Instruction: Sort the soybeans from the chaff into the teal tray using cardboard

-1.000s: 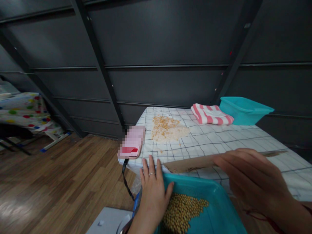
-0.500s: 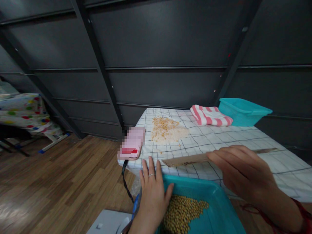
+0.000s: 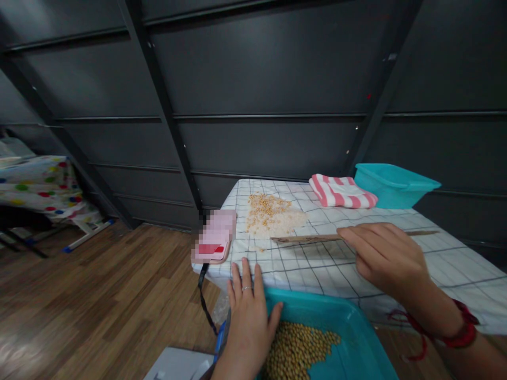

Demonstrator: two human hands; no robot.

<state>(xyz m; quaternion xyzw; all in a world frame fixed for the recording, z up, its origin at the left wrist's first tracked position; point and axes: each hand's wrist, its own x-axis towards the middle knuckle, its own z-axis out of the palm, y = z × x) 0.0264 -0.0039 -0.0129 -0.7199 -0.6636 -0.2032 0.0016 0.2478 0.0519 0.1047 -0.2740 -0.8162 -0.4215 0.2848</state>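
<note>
My right hand point(image 3: 386, 258) grips a long, narrow strip of brown cardboard point(image 3: 307, 239), held edge-down across the cloth-covered table point(image 3: 317, 264). The strip's left end lies just in front of a spread of yellow soybeans point(image 3: 265, 207) mixed with pale rice grains point(image 3: 283, 221). My left hand point(image 3: 249, 311), with a ring on one finger, lies spread at the table's front edge, over the left rim of a teal tray point(image 3: 356, 322). Inside that tray is a pile of soybeans point(image 3: 299, 348). My palm hides part of the tray's left side.
A pink phone point(image 3: 216, 235), partly pixelated, rests at the table's left corner with a black strap hanging down. At the back right are a folded pink-striped towel point(image 3: 343, 191) and a smaller teal basin point(image 3: 396, 184). A dark panelled wall point(image 3: 269, 68) stands behind.
My right hand has moved the cardboard strip away from me, closer to the scattered beans and rice. My left hand keeps its place.
</note>
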